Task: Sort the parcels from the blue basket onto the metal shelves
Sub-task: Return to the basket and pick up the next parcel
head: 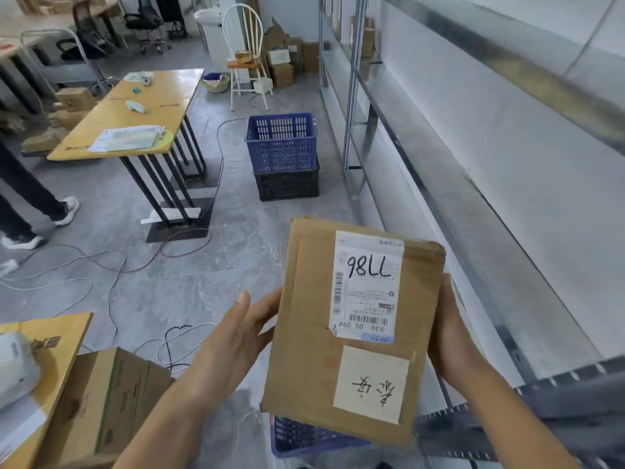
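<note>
Grey tiled floor and long metal shelves (473,170) behind, both hands, left (233,336) and right (453,336), clasp the flat brown cardboard parcel (351,330) by its side edges above the blue plastic basket (304,438), looks stiff and pretty light.

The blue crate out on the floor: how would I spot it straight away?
Find the long metal shelves on the right and follow them to their upright post. Just left of it, on the grey floor, the blue crate sits stacked on a black crate, the only stacked pair there.
</note>
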Demonstrator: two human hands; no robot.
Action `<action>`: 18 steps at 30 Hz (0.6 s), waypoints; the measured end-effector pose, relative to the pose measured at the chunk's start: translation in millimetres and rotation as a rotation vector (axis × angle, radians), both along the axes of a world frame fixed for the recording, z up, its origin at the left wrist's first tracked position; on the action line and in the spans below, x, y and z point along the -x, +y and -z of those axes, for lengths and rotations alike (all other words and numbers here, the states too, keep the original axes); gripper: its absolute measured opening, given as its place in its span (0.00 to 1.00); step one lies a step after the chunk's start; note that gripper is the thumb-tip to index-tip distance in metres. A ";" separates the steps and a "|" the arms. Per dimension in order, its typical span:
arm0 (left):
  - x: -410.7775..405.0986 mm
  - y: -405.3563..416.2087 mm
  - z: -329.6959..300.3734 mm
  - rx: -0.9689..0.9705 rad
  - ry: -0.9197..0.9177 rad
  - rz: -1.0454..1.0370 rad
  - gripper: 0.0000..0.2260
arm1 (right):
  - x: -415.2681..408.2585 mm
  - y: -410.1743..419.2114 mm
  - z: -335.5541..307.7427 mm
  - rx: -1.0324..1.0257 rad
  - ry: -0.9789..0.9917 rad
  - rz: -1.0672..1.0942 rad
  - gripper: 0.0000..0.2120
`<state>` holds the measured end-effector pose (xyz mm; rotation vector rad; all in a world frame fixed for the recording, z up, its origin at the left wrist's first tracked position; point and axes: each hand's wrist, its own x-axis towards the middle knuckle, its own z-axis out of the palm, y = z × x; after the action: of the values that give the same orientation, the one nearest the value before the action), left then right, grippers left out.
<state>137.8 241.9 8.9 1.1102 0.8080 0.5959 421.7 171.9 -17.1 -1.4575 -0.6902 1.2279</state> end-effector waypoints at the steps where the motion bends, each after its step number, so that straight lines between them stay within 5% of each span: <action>1: 1.3 1.1 3.0 0.010 0.038 0.054 0.33 | -0.9 0.2 2.1 0.014 -0.001 0.009 0.32; 4: 8.2 -2.5 7.6 0.162 0.099 0.156 0.33 | 2.9 -2.5 -12.9 0.035 0.049 -0.020 0.36; 6: 10.9 -3.9 11.3 0.248 0.081 0.198 0.30 | -2.8 -3.3 -4.1 0.121 0.062 -0.094 0.62; 7: 11.2 -3.7 11.8 0.267 0.071 0.195 0.30 | -1.2 -3.8 -6.2 0.137 0.070 -0.122 0.67; 10: 11.8 -1.5 14.1 0.267 0.097 0.159 0.28 | -2.7 5.3 -6.2 0.219 0.143 -0.148 0.55; 13: 12.6 -2.4 16.6 0.063 0.248 0.139 0.34 | -7.7 12.7 -11.9 0.230 0.260 -0.137 0.41; 18: 18.6 0.3 21.3 0.184 0.179 -0.073 0.31 | -15.1 17.4 -17.4 0.201 0.457 -0.104 0.30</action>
<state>119.2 242.2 -12.4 0.9778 1.0408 0.4768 436.9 189.3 0.3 -1.2439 -0.3418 1.6793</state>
